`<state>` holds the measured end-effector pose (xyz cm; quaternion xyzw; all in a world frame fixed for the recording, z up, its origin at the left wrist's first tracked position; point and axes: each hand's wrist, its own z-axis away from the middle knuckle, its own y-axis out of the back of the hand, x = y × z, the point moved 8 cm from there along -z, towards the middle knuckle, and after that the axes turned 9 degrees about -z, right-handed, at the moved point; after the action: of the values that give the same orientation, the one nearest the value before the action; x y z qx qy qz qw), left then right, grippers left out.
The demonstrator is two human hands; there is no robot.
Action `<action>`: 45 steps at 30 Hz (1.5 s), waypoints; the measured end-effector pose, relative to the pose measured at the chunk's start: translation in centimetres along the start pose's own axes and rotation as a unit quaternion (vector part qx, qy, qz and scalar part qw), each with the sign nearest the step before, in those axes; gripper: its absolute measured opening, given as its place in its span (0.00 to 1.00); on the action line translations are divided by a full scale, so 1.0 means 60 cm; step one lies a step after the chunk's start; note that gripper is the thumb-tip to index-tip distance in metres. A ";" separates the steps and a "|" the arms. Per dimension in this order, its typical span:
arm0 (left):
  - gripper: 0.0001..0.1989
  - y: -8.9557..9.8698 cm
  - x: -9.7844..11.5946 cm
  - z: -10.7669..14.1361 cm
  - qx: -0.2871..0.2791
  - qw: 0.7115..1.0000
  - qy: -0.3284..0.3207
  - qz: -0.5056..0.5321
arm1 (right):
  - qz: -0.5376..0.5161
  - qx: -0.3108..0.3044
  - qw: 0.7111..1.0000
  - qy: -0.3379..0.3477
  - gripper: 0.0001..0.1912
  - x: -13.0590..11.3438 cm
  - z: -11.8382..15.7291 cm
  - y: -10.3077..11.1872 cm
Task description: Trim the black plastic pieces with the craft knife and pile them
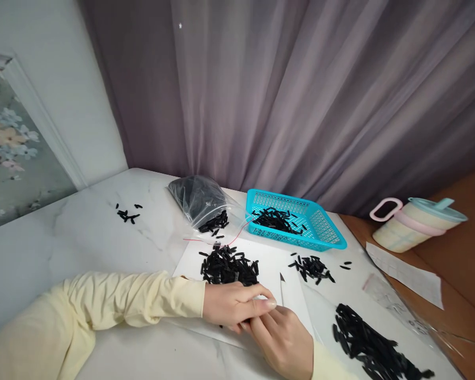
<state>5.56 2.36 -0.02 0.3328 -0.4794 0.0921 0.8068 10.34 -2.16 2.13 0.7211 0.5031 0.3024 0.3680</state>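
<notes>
My left hand (pixel 237 303) and my right hand (pixel 285 338) meet over a white sheet of paper (pixel 269 258). Both are closed, with the left thumb and fingers lying against the right fingers. A bit of black shows between them, but my fingers hide what they hold. Just beyond my left hand is a heap of small, slim black pieces (pixel 227 266). To the right of it on the paper lies a thin, dark-tipped pointed tool (pixel 282 278).
Black pieces half fill a blue basket (pixel 316 244). Beside it lies a clear plastic bag (pixel 200 198) of them, near a red thread (pixel 237 235). Loose piles (pixel 314 268) and a long dark bundle (pixel 374 343) lie rightward. A lidded cup (pixel 411 227) stands far right.
</notes>
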 end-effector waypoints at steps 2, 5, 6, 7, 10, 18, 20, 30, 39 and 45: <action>0.24 0.007 0.003 0.001 0.006 1.000 -0.012 -0.004 | -0.007 0.016 1.000 -0.007 0.19 0.002 0.000 0.005; 0.17 0.028 0.020 0.007 0.054 0.990 -0.070 -0.107 | -0.021 0.042 0.998 -0.044 0.19 0.011 0.001 0.010; 0.16 0.032 0.025 0.010 0.069 0.983 -0.089 -0.145 | -0.023 0.047 0.997 -0.052 0.19 0.013 0.001 0.011; 0.15 0.035 0.029 0.012 0.081 0.975 -0.106 -0.178 | -0.025 0.048 0.997 -0.058 0.19 0.015 0.001 0.011; 0.16 0.034 0.027 0.015 0.090 0.963 -0.126 -0.220 | -0.036 0.037 0.997 -0.063 0.18 0.018 0.000 0.007; 0.17 0.041 -0.005 0.000 0.100 0.987 -0.084 -0.089 | -0.075 0.027 0.989 -0.124 0.20 0.041 0.005 0.001; 0.18 0.037 -0.014 -0.001 0.079 0.995 -0.060 -0.012 | -0.093 0.032 0.986 -0.136 0.19 0.046 0.007 0.002; 0.16 0.035 -0.010 0.012 0.096 0.991 -0.083 0.039 | -0.136 0.037 0.981 -0.135 0.13 0.048 0.005 0.012; 0.17 0.036 -0.006 0.016 0.119 0.987 -0.102 -0.029 | -0.133 0.026 0.983 -0.127 0.14 0.047 0.005 0.009; 0.19 0.030 -0.013 0.013 0.090 0.992 -0.076 0.049 | -0.130 0.032 0.984 -0.116 0.15 0.047 0.005 0.012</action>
<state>3.74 3.34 0.38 0.3860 -0.5451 0.1483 0.7293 11.81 0.27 2.78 0.6913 0.5558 0.1498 0.4368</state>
